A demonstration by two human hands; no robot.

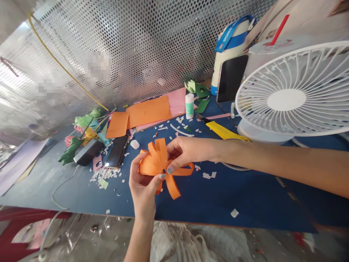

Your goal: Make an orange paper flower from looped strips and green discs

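An orange paper flower (155,162) made of looped strips is held above the blue table (207,203). My left hand (144,182) grips it from the left, fingers behind the strips and thumb near the centre. My right hand (181,154) pinches it from the right, its thumb pressing close to a small dark spot at the middle. Some loops stick out to the right and downward. Beyond the flower lie a white cap (134,144) and an upright glue stick (189,106).
Orange paper sheets (149,111) lie at the back. A yellow utility knife (223,130) rests behind my right forearm, near a white fan (289,98). To the left are a phone (117,151), a power bank (88,152), paper flowers (89,133) and paper scraps (109,174).
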